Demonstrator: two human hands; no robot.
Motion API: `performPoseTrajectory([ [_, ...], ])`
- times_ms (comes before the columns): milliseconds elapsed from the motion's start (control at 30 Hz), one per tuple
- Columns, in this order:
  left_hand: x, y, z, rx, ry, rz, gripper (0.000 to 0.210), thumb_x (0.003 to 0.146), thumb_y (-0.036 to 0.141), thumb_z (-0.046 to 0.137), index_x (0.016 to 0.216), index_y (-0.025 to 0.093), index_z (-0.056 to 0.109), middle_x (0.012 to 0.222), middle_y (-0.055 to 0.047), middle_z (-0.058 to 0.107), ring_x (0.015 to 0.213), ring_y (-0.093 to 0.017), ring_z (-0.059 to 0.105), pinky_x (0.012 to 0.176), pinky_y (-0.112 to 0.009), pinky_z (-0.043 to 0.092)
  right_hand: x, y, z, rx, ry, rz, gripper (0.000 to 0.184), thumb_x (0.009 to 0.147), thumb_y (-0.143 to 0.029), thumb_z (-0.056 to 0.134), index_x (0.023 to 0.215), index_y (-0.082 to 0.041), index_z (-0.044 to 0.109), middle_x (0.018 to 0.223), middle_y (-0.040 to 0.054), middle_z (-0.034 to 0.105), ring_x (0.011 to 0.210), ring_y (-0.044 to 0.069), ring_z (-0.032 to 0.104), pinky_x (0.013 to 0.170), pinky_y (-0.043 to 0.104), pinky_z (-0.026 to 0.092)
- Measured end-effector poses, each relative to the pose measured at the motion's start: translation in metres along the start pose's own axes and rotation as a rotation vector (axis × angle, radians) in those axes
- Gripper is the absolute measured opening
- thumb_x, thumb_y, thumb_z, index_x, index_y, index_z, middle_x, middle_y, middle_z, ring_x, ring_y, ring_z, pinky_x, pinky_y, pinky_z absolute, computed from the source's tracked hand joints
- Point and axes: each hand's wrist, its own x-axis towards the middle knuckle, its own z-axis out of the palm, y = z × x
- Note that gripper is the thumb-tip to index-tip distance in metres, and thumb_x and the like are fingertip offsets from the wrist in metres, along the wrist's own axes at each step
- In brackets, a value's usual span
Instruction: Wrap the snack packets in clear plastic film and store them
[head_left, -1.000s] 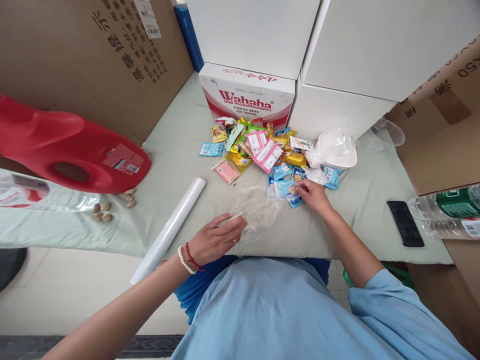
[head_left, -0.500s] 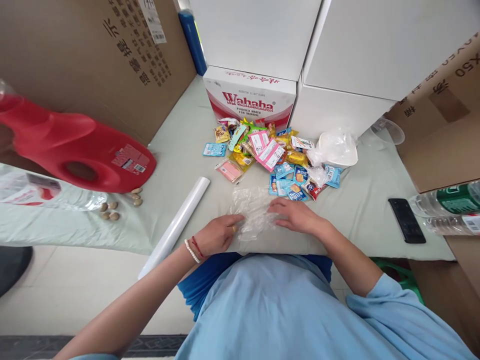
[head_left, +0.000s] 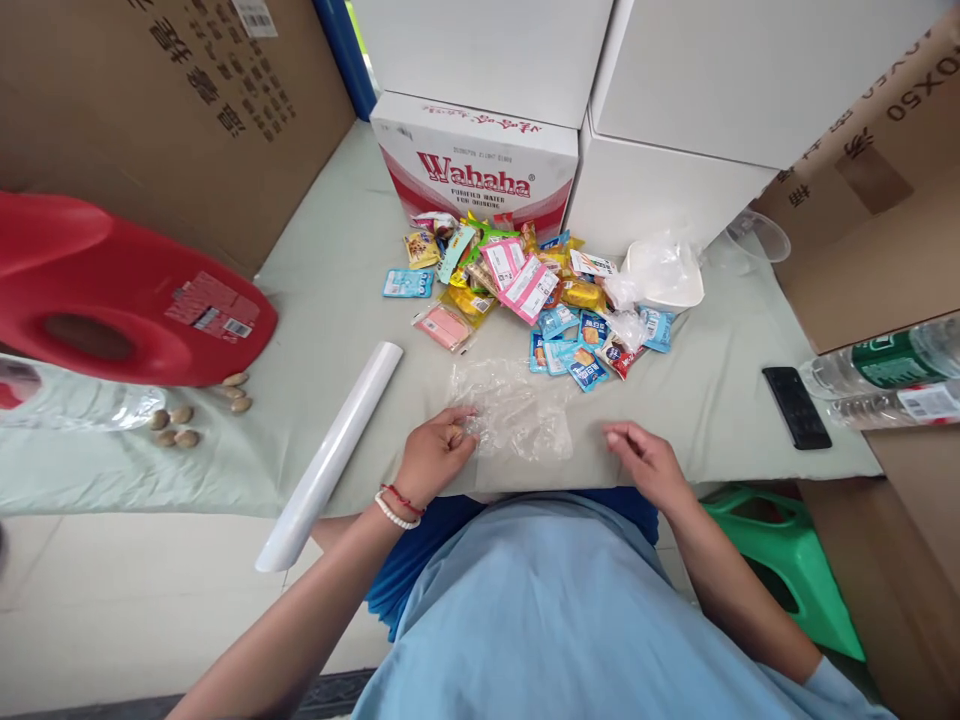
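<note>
A thin, crumpled clear plastic bag (head_left: 525, 415) lies on the cloth-covered table in front of me. My left hand (head_left: 439, 450) has its fingers closed on the bag's left edge, with the thumb and forefinger pinched together. To the right of the bag, my right hand (head_left: 651, 465) is off the plastic and holds nothing; its fingers are loosely bent and apart. Just beyond the bag is a heap of small wrapped snacks, with pink-and-white packets (head_left: 530, 288) on top and blue packets (head_left: 587, 368) at its near side.
A rolled white sheet (head_left: 330, 455) overhangs the table edge at left, near a red jug (head_left: 142, 300) and several walnuts (head_left: 181, 413). Behind the snacks stands a Wahaha carton (head_left: 472, 175). Rightward are a white bowl (head_left: 694, 292), a phone (head_left: 796, 408) and plastic bottles (head_left: 892, 362).
My right hand has let go of the plastic and moved right, away from it. The bag is spread flatter. My left hand stays at its left edge. The view has shifted slightly.
</note>
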Motion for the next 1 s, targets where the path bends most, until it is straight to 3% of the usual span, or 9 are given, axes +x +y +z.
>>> performPoseTrajectory([
  [67, -0.003, -0.003, 0.000, 0.067, -0.052, 0.075, 0.039, 0.081, 0.029, 0.059, 0.053, 0.024, 0.033, 0.125, -0.008, 0.077, 0.129, -0.030, 0.067, 0.090, -0.040, 0.057, 0.016, -0.006, 0.011, 0.108, 0.062, 0.098, 0.052, 0.094, -0.065, 0.062, 0.128, -0.027, 0.066, 0.101, 0.0074, 0.077, 0.067, 0.020, 0.063, 0.061, 0.033, 0.051],
  [167, -0.011, -0.008, 0.004, 0.191, -0.118, 0.253, 0.016, 0.077, 0.021, 0.057, 0.063, 0.023, 0.051, 0.140, -0.009, 0.070, 0.140, -0.031, 0.058, 0.114, -0.054, 0.047, 0.039, -0.020, 0.036, 0.330, -0.022, 0.179, 0.074, 0.091, -0.075, 0.059, 0.147, -0.027, 0.049, 0.103, 0.0080, 0.078, 0.052, 0.014, 0.052, 0.047, 0.028, 0.042],
  [233, -0.019, -0.009, 0.009, 0.296, -0.130, 0.389, 0.008, 0.078, 0.017, 0.057, 0.074, 0.022, 0.061, 0.147, -0.008, 0.066, 0.150, -0.034, 0.048, 0.124, -0.066, 0.032, 0.052, -0.028, 0.050, 0.456, -0.031, 0.253, 0.080, 0.091, -0.082, 0.052, 0.149, -0.027, 0.045, 0.097, 0.0071, 0.078, 0.045, 0.011, 0.045, 0.040, 0.025, 0.033],
  [333, -0.029, -0.007, 0.015, 0.429, -0.123, 0.543, 0.017, 0.079, 0.011, 0.056, 0.080, 0.022, 0.068, 0.153, -0.005, 0.062, 0.161, -0.037, 0.028, 0.126, -0.075, 0.019, 0.070, -0.035, 0.059, 0.537, 0.004, 0.335, 0.084, 0.087, -0.089, 0.048, 0.142, -0.025, 0.050, 0.087, 0.0063, 0.076, 0.040, 0.010, 0.043, 0.035, 0.024, 0.024],
  [500, -0.034, -0.005, 0.013, 0.483, -0.136, 0.655, 0.018, 0.080, 0.011, 0.057, 0.078, 0.023, 0.070, 0.157, -0.004, 0.057, 0.163, -0.038, 0.021, 0.127, -0.078, 0.007, 0.090, -0.043, 0.052, 0.482, -0.057, 0.313, 0.088, 0.083, -0.079, 0.068, 0.149, -0.024, 0.046, 0.080, 0.0047, 0.072, 0.052, 0.017, 0.060, 0.040, 0.027, 0.039],
  [567, -0.034, -0.007, 0.010, 0.450, -0.163, 0.684, 0.016, 0.082, 0.014, 0.058, 0.074, 0.023, 0.070, 0.158, -0.004, 0.057, 0.162, -0.037, 0.023, 0.128, -0.078, 0.003, 0.089, -0.042, 0.049, 0.402, -0.131, 0.258, 0.092, 0.075, -0.059, 0.085, 0.150, -0.023, 0.046, 0.076, 0.0000, 0.069, 0.056, 0.018, 0.061, 0.045, 0.028, 0.046],
  [667, -0.032, -0.012, 0.005, 0.320, -0.189, 0.674, 0.029, 0.092, 0.027, 0.058, 0.066, 0.023, 0.069, 0.155, -0.004, 0.060, 0.162, -0.037, 0.023, 0.129, -0.075, 0.000, 0.079, -0.033, 0.043, 0.329, -0.137, 0.143, 0.084, 0.069, -0.040, 0.088, 0.143, -0.022, 0.052, 0.072, -0.0054, 0.064, 0.058, 0.015, 0.058, 0.052, 0.028, 0.048],
  [900, -0.023, -0.024, -0.009, -0.054, -0.217, 0.461, 0.072, 0.110, 0.044, 0.017, 0.057, 0.023, 0.062, 0.140, -0.005, 0.072, 0.158, -0.028, 0.036, 0.135, -0.061, 0.009, 0.042, 0.012, 0.017, 0.210, 0.057, 0.104, 0.063, 0.079, -0.049, 0.079, 0.132, -0.023, 0.058, 0.079, -0.0033, 0.063, 0.063, 0.015, 0.055, 0.059, 0.029, 0.046],
  [1000, -0.023, -0.023, -0.007, 0.013, -0.235, 0.493, 0.064, 0.110, 0.040, 0.030, 0.056, 0.022, 0.061, 0.136, -0.005, 0.074, 0.156, -0.028, 0.040, 0.134, -0.062, 0.011, 0.036, 0.027, 0.007, 0.074, 0.105, 0.088, 0.054, 0.084, -0.050, 0.075, 0.129, -0.023, 0.063, 0.085, 0.0005, 0.066, 0.070, 0.018, 0.060, 0.065, 0.032, 0.050],
])
